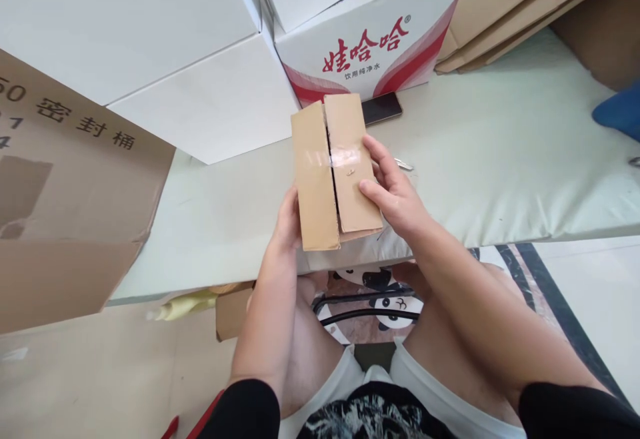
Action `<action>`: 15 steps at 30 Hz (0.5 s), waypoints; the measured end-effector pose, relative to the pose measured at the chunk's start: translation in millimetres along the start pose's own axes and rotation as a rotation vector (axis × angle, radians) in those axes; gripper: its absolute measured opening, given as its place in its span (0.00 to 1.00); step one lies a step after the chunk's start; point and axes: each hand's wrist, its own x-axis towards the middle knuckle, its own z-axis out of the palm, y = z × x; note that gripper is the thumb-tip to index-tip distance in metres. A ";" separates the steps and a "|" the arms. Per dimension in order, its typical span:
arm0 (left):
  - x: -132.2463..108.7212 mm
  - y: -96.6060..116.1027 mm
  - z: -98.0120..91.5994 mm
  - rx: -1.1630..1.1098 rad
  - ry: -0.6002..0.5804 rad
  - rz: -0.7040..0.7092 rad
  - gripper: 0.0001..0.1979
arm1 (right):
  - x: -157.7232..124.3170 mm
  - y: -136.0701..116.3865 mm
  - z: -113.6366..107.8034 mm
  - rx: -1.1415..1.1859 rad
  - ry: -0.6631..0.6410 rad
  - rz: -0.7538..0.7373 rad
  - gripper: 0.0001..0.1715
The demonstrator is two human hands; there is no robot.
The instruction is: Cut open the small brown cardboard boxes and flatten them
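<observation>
A small brown cardboard box (315,206) is held up between both hands above the front of the table. Its two top flaps meet at a narrow dark gap, with a strip of clear tape across the middle. My left hand (287,219) grips the box's left side, its fingers mostly hidden behind it. My right hand (395,189) holds the right side, thumb on the right flap and fingers along the edge. Just behind the box lies a black phone (383,108). A small metallic item (404,165) rests beside my right hand, partly hidden by it.
The table (500,159) has a pale green cover. White boxes (200,99) and a red-and-white water carton (370,46) stand at its back. A large cardboard box (75,192) is on the left, folded cardboard (500,6) at back right, and a blue object (620,111) at far right.
</observation>
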 end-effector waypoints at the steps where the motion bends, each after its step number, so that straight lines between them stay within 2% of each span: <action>1: -1.6 3.5 1.1 -0.008 -0.016 -0.029 0.22 | -0.4 0.3 -0.3 -0.019 0.000 0.018 0.44; 3: -5.4 9.8 0.8 -0.004 -0.032 -0.041 0.24 | -0.6 0.1 -0.8 -0.048 0.005 0.052 0.40; 4: -7.6 12.6 -0.5 0.014 -0.023 0.005 0.26 | -0.4 -0.3 -0.9 -0.058 0.009 0.063 0.38; 7: -15.6 21.7 -6.0 0.158 0.010 0.284 0.31 | 0.5 -1.9 -0.9 -0.073 0.019 0.067 0.35; 9: -20.9 29.5 -9.2 0.374 -0.024 0.466 0.28 | 0.7 -2.8 -0.2 -0.081 0.023 0.051 0.33; 10: -23.0 33.6 -10.4 0.495 -0.056 0.515 0.24 | 0.5 -3.1 0.6 -0.085 0.029 0.042 0.32; 12: -25.7 41.1 -12.2 0.704 -0.106 0.549 0.19 | -0.4 -3.8 2.8 -0.090 0.050 0.028 0.31; 15: -27.0 47.5 -14.4 0.882 -0.105 0.562 0.16 | -2.2 -4.8 7.6 -0.103 0.083 0.007 0.29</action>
